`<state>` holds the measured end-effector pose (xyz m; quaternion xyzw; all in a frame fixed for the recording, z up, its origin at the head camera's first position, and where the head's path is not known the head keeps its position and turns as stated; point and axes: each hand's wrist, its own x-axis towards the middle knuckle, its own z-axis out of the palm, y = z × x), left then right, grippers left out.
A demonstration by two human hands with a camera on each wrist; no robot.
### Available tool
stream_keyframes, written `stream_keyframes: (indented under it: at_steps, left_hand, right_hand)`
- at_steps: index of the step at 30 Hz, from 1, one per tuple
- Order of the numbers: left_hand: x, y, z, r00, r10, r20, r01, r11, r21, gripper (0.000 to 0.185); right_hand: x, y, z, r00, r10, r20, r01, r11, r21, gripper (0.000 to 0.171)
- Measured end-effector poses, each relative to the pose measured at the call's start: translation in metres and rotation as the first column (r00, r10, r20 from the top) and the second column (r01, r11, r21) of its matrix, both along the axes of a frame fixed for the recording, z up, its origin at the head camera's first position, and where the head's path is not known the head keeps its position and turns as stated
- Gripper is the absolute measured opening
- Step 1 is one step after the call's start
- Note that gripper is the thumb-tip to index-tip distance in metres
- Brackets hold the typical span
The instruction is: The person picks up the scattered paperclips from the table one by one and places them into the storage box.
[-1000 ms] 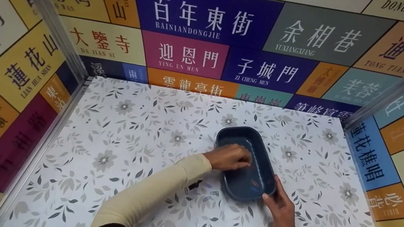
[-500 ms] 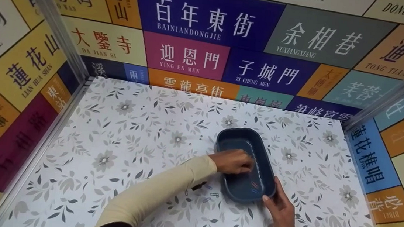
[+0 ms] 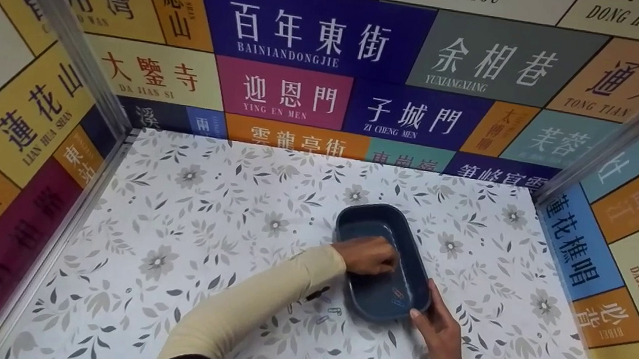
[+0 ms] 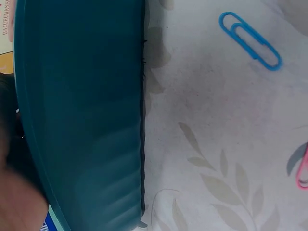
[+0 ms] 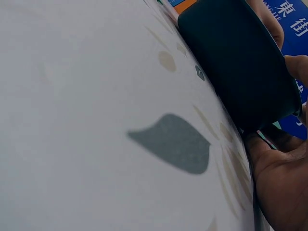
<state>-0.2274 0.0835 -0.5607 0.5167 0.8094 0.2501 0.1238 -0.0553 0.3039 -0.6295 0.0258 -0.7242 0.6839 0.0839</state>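
A dark blue rectangular box stands on the floral tabletop, tilted across the head view. My left hand is inside it with curled fingers; the fingertips are hidden, so I cannot tell whether they hold anything. On the box floor, red and blue paper clips lie near the close end. My right hand grips the near right corner, thumb at the rim. The right wrist view has that hand below the box wall. Beside the box, a blue paper clip and a pink paper clip lie loose.
Several paper clips are scattered left of the box, close to my left sleeve. A small black object shows partly from under that sleeve. Printed panels with metal-edged corners enclose the table at the back and sides.
My left hand has shifted slightly right within the box, its fingers still curled. The right hand keeps its grip on the corner. The head view has turned a little.
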Motion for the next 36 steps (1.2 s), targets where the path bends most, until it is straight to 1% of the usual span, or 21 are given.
stream_keyframes:
  at_steps: [2,9,16,23,26,29,32,36]
  left_hand:
    - [0.0,0.0,-0.001,1.0,-0.002,0.002,0.002,1.0,0.002,0.011]
    - [-0.002,0.002,-0.003,1.0,0.007,-0.029,-0.008,1.0,-0.026,0.011]
    - [-0.002,0.009,-0.002,0.999,-0.015,-0.032,0.014,0.998,-0.056,0.008]
    - [0.0,0.021,-0.003,0.998,-0.014,-0.06,0.007,0.993,-0.122,0.014]
    - [0.002,0.024,-0.002,0.998,-0.017,-0.067,0.007,0.99,-0.138,0.013]
    - [0.001,0.025,-0.001,0.998,-0.018,-0.062,0.009,0.991,-0.135,0.01]
    - [0.0,0.025,0.001,0.998,-0.015,-0.069,0.007,0.993,-0.115,0.008]
    - [0.0,0.024,0.008,0.998,-0.012,-0.064,0.007,0.997,-0.08,0.01]
  right_hand:
    - [-0.001,0.0,0.0,1.0,-0.003,0.01,0.003,1.0,0.012,0.074]
    - [-0.002,-0.001,-0.001,1.0,0.008,0.027,-0.009,0.999,0.042,0.075]
    - [-0.002,-0.002,-0.002,1.0,0.009,0.009,-0.009,1.0,0.012,0.074]
    - [-0.002,-0.002,-0.002,1.0,0.005,0.013,-0.005,1.0,-0.004,0.074]
    - [-0.002,-0.001,-0.002,1.0,0.007,0.011,-0.007,1.0,-0.003,0.074]
    - [-0.001,0.0,-0.002,1.0,0.013,0.005,-0.013,1.0,0.009,0.073]
    - [-0.001,0.001,-0.002,1.0,0.0,-0.007,0.001,1.0,0.023,0.073]
    - [0.001,0.003,-0.003,1.0,-0.007,-0.006,0.007,1.0,0.028,0.074]
